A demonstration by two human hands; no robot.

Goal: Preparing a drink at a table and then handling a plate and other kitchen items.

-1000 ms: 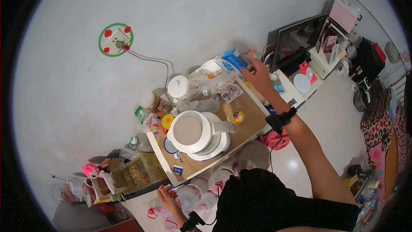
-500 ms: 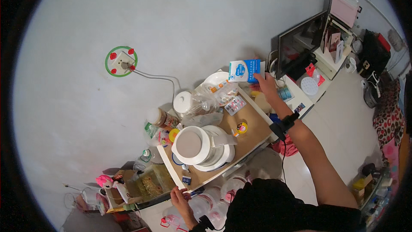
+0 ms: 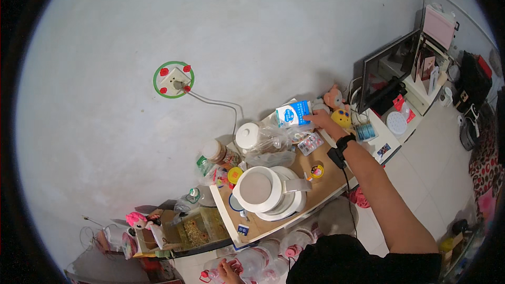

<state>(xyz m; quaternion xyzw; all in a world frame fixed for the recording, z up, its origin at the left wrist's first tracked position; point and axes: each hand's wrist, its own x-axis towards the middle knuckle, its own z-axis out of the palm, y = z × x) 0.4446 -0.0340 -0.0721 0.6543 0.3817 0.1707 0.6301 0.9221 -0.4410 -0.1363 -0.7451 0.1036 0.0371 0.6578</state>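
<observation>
My right hand (image 3: 319, 119) is closed on the right end of a blue and white box (image 3: 293, 113), held above the far end of a tan-topped stand. Just below the box lie clear plastic bags and a blister pack of pills (image 3: 310, 143). At the lower edge, my left hand (image 3: 229, 272) is beside large clear plastic bottles (image 3: 251, 261), its fingers loosely apart with nothing visible in them. A white kettle-like appliance (image 3: 259, 191) with a handle stands on the stand's tray (image 3: 322, 183), between my hands.
A white lidded pot (image 3: 248, 135) and a jar (image 3: 220, 151) stand along the wall side. Plush toys (image 3: 334, 98) and a flat screen (image 3: 388, 68) are at the right. A cord runs from the wall socket (image 3: 174, 81) toward the stand. A glass tank (image 3: 197, 229) sits at lower left.
My right hand has lowered the box toward the bags, so the plush toys now show. My left hand has moved from the tray's near corner down beside the bottles. The whole view has shifted.
</observation>
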